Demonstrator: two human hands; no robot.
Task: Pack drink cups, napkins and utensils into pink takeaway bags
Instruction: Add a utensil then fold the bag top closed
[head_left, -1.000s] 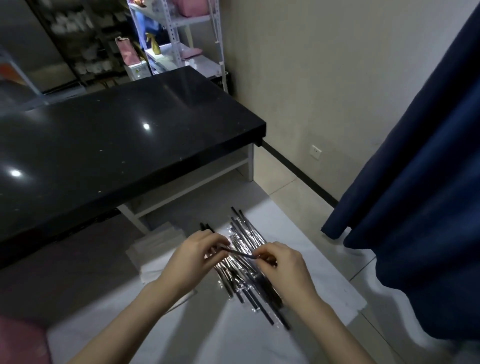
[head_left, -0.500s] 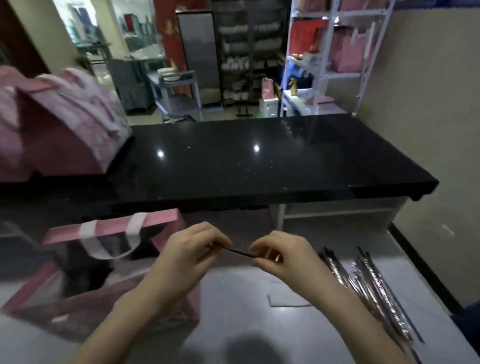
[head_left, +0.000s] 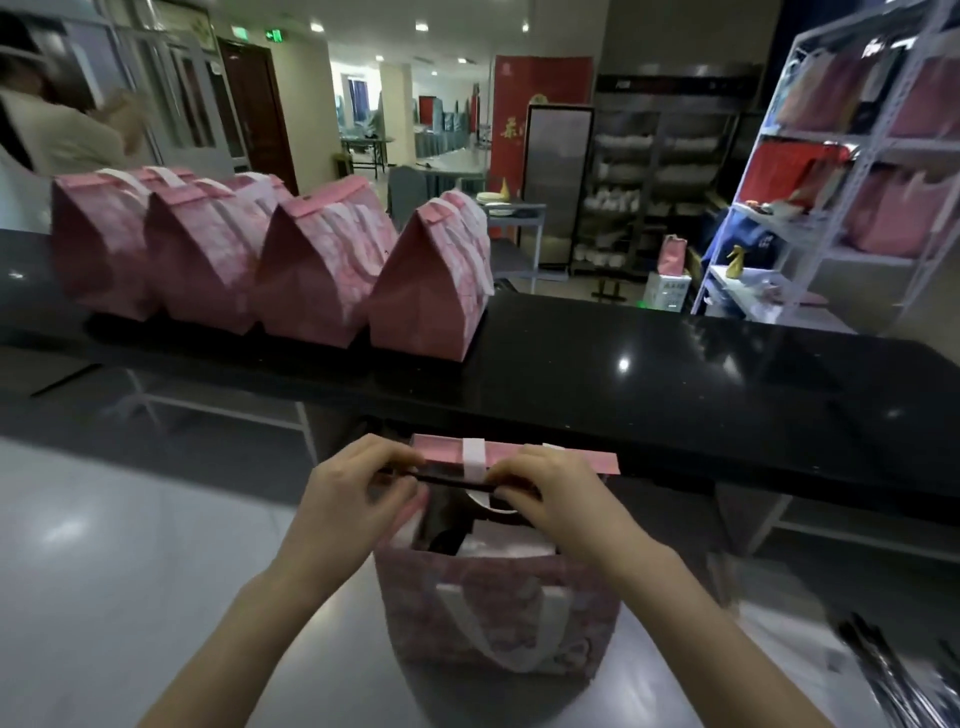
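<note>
Black bench (head_left: 675, 374) spans the far side, glossy top. Metal shelf rack (head_left: 857, 182) stands at right behind it, with pink and red bags on its shelves. Pale bench (head_left: 130, 545) sits lower and nearer. Row of four closed pink bags (head_left: 311, 270) stands on the black bench at left, tops folded, touching side by side. Person in a light top (head_left: 52, 130) is at far left behind them, blurred. Open pink bag (head_left: 493, 608) stands upright on the pale bench at centre, white strap on its near face, dark and white contents inside, too blurred to name. Pile of wrapped utensils (head_left: 893, 675) lies on the pale bench at lower right, blurred. Left hand (head_left: 353, 499) and right hand (head_left: 556, 499) are over the bag's mouth, each pinching one end of a thin dark utensil (head_left: 441, 478), held level just above the opening.
</note>
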